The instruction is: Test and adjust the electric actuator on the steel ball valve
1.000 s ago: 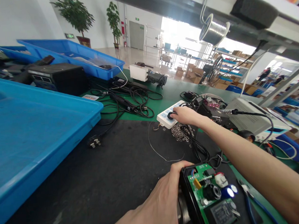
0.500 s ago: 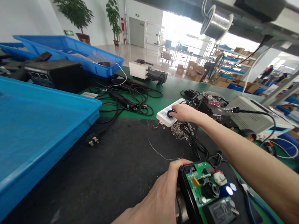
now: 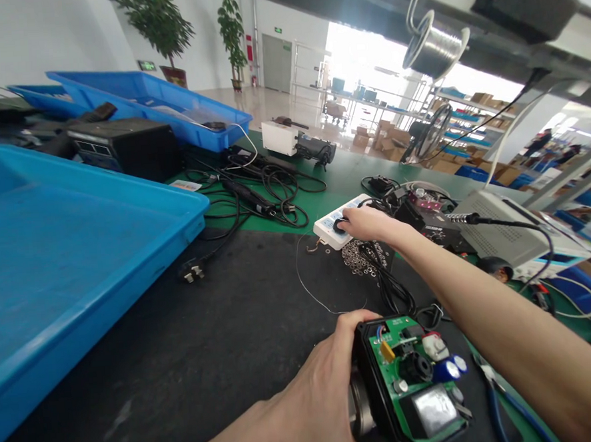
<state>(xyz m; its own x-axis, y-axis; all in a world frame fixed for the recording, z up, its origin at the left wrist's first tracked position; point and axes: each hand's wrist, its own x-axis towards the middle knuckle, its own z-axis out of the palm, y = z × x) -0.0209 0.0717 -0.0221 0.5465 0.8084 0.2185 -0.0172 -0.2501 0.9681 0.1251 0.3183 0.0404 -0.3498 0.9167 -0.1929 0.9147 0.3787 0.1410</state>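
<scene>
At the bottom centre my left hand (image 3: 325, 386) is wrapped round a black-housed device (image 3: 368, 376) whose open side shows a green circuit board (image 3: 396, 355) with several components. My right hand (image 3: 363, 222) reaches out to a white power strip (image 3: 329, 231) and has its fingers closed on a black plug (image 3: 340, 225) at the strip's face. Small metal rings (image 3: 358, 260) lie scattered beside the strip. Black cable (image 3: 392, 285) runs between the strip and the device.
A large blue tray (image 3: 89, 213) fills the left. Pliers (image 3: 493, 389) with blue handles lie right of the device. Another black plug (image 3: 192, 270) rests on the dark mat. Behind are tangled cables (image 3: 283, 188), a grey instrument (image 3: 501, 228) and a hanging solder spool (image 3: 435, 47).
The whole view has shifted slightly, so the background and tray sit a little further right. Both hands keep their holds, and the glare on the circuit board's components has changed.
</scene>
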